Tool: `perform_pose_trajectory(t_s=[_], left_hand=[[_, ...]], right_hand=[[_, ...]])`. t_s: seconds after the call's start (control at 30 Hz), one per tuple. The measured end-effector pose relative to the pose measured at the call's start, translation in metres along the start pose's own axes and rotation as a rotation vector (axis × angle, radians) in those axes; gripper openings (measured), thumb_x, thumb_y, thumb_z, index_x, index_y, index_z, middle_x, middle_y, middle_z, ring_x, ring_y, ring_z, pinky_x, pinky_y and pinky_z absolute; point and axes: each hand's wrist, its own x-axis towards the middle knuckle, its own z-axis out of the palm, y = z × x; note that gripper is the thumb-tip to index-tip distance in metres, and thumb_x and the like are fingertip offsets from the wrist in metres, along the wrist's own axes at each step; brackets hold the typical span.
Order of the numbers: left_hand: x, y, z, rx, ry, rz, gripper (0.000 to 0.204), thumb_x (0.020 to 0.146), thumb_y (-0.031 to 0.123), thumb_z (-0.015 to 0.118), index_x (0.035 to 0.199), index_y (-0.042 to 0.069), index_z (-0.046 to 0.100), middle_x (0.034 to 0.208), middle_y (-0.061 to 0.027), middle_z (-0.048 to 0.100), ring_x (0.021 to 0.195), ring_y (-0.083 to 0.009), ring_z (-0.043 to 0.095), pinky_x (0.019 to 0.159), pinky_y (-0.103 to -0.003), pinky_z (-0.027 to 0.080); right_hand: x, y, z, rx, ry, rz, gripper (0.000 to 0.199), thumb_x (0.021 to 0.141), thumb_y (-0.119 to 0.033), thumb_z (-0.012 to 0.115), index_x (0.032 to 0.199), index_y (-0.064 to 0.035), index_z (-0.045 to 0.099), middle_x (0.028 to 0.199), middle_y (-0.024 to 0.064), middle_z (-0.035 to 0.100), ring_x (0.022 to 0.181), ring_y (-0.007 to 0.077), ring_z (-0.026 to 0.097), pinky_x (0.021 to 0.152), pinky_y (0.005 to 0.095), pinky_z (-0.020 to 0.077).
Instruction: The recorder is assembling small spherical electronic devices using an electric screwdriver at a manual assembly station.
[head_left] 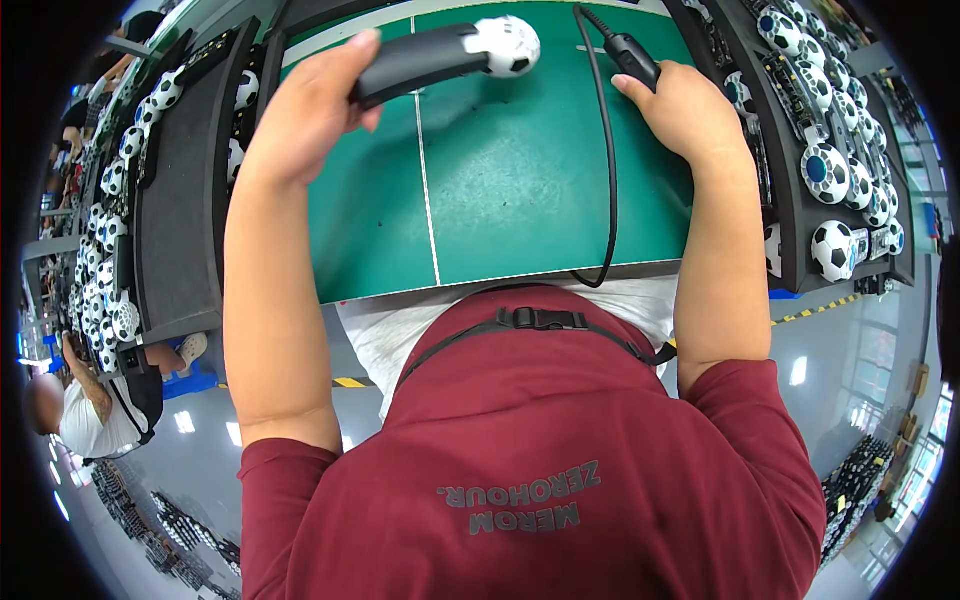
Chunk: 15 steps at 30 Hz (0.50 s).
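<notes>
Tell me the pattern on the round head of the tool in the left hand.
White with black patches, like a football, on a black handle held by the left hand; head view shows it.

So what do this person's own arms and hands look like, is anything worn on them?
Both hands are bare: no gloves, rings or watch show on the left hand or the right hand. The forearms are uncovered too. Short dark red sleeves of a T-shirt cover only the upper arms. A black strap with a plastic buckle crosses the chest.

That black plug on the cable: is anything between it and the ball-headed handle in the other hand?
Nothing visible. The right hand holds the plug, the left hand the ball-headed handle; only bare green mat lies between them.
</notes>
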Motion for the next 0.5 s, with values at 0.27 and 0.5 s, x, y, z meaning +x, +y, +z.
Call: perform_pose_trajectory(t_s=[0.27, 0.5], left_hand=[[-0.015, 0.015, 0.040, 0.786, 0.358, 0.839, 0.056, 0.092, 0.043, 0.071, 0.140, 0.016, 0.062, 0.090, -0.0075, 0.065, 0.081, -0.0238, 0.059, 0.075, -0.036, 0.049], [-0.006, 0.004, 0.073, -0.776, -0.397, 0.181, 0.078, 0.096, 0.061, 0.061, 0.143, 0.000, 0.047, 0.100, -0.0167, 0.067, 0.090, -0.0300, 0.067, 0.078, -0.039, 0.055]], right_hand=[[-0.003, -0.052, -0.013, 1.224, 0.295, -0.643, 0.044, 0.097, -0.033, 0.069, 0.125, 0.0005, 0.064, 0.117, 0.0160, 0.068, 0.091, 0.0253, 0.069, 0.085, 0.0374, 0.0560], [0.025, -0.088, 0.014, 2.147, -0.279, -0.692, 0.047, 0.099, -0.031, 0.061, 0.135, -0.0008, 0.056, 0.117, 0.0171, 0.069, 0.101, 0.0255, 0.069, 0.092, 0.0368, 0.0543]])
